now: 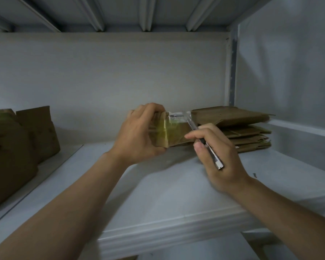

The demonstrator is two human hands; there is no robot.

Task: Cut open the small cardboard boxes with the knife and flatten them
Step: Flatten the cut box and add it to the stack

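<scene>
Shelf: white metal, wide, and it carried everything listed below.

Boxes: brown cardboard, several, and they stood whole at the shelf's far left, well apart from your hands.

Stack: flattened cardboard that lay at the right rear, just behind your right hand.

Small box: brown, with yellowish tape across it and a white label on top. You held it above the middle of the shelf, between the two piles.

Left hand: fingers curled over the small box's left end, thumb at its lower edge, gripping it.

Right hand: just right of the small box, fingers and thumb pinched round the knife.

Knife: slim, silver, slanted up and leftward. Its tip met the small box's upper right edge beside the label.
</scene>
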